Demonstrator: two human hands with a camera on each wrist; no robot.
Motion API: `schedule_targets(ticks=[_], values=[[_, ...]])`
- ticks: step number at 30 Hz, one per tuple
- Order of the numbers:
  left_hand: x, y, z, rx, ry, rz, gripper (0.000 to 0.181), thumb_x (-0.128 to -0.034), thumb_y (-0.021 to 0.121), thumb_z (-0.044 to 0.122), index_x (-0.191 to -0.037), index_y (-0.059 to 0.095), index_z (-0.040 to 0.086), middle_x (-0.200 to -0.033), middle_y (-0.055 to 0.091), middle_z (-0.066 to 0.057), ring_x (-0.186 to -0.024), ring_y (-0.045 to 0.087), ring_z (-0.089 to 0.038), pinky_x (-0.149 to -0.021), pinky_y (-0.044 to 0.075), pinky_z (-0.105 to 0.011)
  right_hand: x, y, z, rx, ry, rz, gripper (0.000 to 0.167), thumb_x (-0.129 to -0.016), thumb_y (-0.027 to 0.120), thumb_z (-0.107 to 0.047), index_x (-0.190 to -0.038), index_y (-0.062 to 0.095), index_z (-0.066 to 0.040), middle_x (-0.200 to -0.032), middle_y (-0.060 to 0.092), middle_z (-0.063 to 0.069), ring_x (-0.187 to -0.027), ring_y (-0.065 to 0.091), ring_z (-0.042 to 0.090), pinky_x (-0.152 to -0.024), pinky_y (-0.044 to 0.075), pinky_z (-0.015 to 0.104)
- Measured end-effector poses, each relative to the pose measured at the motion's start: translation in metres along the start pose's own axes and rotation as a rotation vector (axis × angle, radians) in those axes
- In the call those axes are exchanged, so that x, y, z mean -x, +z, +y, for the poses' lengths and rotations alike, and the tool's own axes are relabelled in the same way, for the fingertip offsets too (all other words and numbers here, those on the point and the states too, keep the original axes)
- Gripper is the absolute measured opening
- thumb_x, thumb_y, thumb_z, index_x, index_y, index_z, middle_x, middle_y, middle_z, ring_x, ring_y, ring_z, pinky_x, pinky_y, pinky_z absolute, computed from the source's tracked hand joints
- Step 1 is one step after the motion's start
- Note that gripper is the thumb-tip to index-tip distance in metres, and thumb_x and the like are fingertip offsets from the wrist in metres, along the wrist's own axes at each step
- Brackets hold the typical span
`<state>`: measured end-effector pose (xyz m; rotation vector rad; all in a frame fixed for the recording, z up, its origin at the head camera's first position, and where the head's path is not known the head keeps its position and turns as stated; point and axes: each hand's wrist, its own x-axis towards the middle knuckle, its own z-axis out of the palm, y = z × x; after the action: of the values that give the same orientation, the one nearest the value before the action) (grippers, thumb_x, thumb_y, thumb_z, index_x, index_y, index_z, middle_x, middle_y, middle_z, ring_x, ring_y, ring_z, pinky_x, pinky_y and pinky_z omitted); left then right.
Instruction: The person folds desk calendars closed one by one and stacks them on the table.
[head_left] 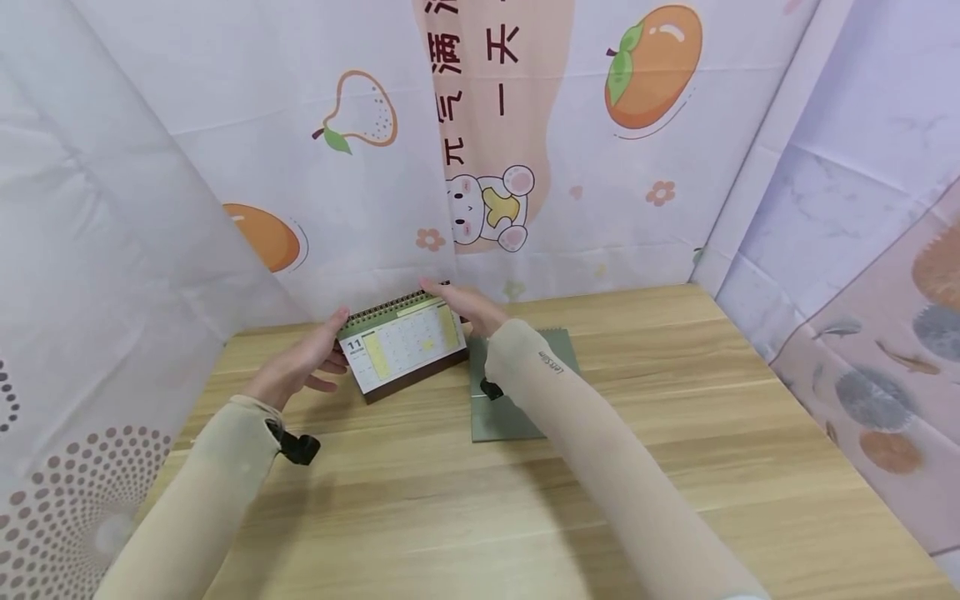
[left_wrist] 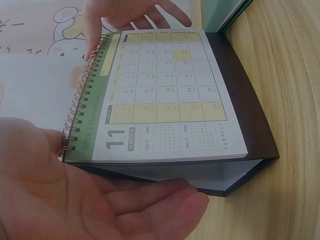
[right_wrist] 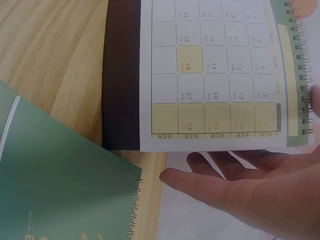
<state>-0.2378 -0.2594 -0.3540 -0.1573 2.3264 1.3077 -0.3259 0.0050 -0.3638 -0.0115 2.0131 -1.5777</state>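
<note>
A desk calendar (head_left: 405, 342) stands on its dark brown easel base, its spiral-bound top toward the back curtain. Its page reads November, 11, with yellow columns and one yellow-marked date. At its left end is my left hand (head_left: 303, 362), thumb by the spiral's corner; in the left wrist view the palm (left_wrist: 45, 185) faces up, with loosely extended fingers along the open side. My right hand (head_left: 468, 307) is at the other end. Its thumb lies at the spiral, and in the right wrist view the extended fingers (right_wrist: 210, 187) are beside the calendar's edge, partly hidden by it.
A green spiral-bound calendar or notebook (head_left: 498, 421) lies on the wooden table (head_left: 420, 500) to the right, partly under my right forearm. A printed curtain (head_left: 360, 208) hangs along the table's back edge, with more cloth at both sides.
</note>
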Motion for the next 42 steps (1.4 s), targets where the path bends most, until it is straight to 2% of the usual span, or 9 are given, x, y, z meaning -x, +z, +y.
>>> schedule_targets(ticks=[10,18,27,38,42], values=[[0.0006,-0.0001,0.0013,-0.003,0.007,0.009,0.096,-0.0980,0.013,0.076,-0.139,0.044,-0.006,-0.127,0.050,-0.029,-0.120,0.050,-0.042,-0.093,0.052,-0.054,0.0010,-0.0027,-0.0002,0.018,-0.007,0.004,0.099,-0.089,0.060,-0.071,-0.161,0.025,-0.013,-0.162,0.029,0.010,-0.146,0.029,0.038,-0.116,0.021,0.064],[-0.0009,0.0009,0.0002,-0.009,0.014,0.021,0.099,-0.0967,0.012,0.077,-0.137,0.044,-0.007,-0.125,0.050,-0.028,-0.122,0.049,-0.045,-0.093,0.051,-0.056,0.0007,-0.0028,-0.0008,-0.002,0.011,0.016,0.101,-0.086,0.062,-0.073,-0.160,0.028,-0.013,-0.160,0.031,0.011,-0.146,0.030,0.038,-0.117,0.019,0.064],[-0.0011,0.0011,-0.0014,-0.005,0.017,0.012,0.099,-0.0964,0.012,0.078,-0.138,0.045,-0.006,-0.125,0.053,-0.028,-0.121,0.052,-0.046,-0.080,0.056,-0.045,-0.0003,-0.0027,-0.0006,0.029,0.014,0.014,0.102,-0.087,0.061,-0.074,-0.161,0.024,-0.014,-0.163,0.027,0.011,-0.149,0.024,0.041,-0.113,0.016,0.071],[-0.0012,0.0011,-0.0042,0.018,0.018,0.016,0.099,-0.0970,0.011,0.077,-0.142,0.043,-0.005,-0.129,0.055,-0.031,-0.127,0.051,-0.048,-0.092,0.052,-0.056,-0.0030,-0.0003,-0.0004,0.030,0.023,0.013,0.104,-0.085,0.061,-0.075,-0.162,0.024,-0.015,-0.164,0.027,0.011,-0.149,0.025,0.040,-0.112,0.019,0.072],[-0.0036,0.0023,-0.0036,0.028,0.019,0.022,0.097,-0.0978,0.012,0.076,-0.143,0.043,-0.004,-0.130,0.055,-0.030,-0.126,0.052,-0.047,-0.091,0.052,-0.055,-0.0024,-0.0026,0.0001,0.037,0.023,0.015,0.104,-0.085,0.061,-0.075,-0.161,0.024,-0.015,-0.164,0.026,0.011,-0.150,0.024,0.038,-0.112,0.020,0.071]])
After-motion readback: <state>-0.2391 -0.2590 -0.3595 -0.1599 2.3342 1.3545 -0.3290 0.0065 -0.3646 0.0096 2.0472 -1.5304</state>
